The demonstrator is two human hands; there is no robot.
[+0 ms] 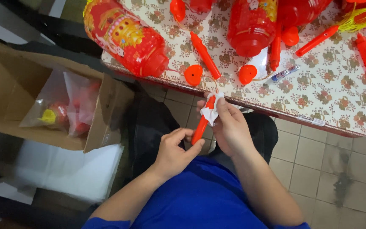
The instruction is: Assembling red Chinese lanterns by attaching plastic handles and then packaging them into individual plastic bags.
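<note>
Floral table [331,85] | left hand [175,152] grips red stick [201,125] — right hand [229,127] pinches white tissue [210,111]

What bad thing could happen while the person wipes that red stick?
The red stick is pinched only at its lower end by the left hand, so it might slip to the tiled floor. The white cloth in the right hand looks small and could slide off.

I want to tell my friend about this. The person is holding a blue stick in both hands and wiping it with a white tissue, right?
Not quite: the stick is red-orange, not blue. The head view shows the left hand holding its lower end while the right hand presses a white tissue against its upper part.
</note>
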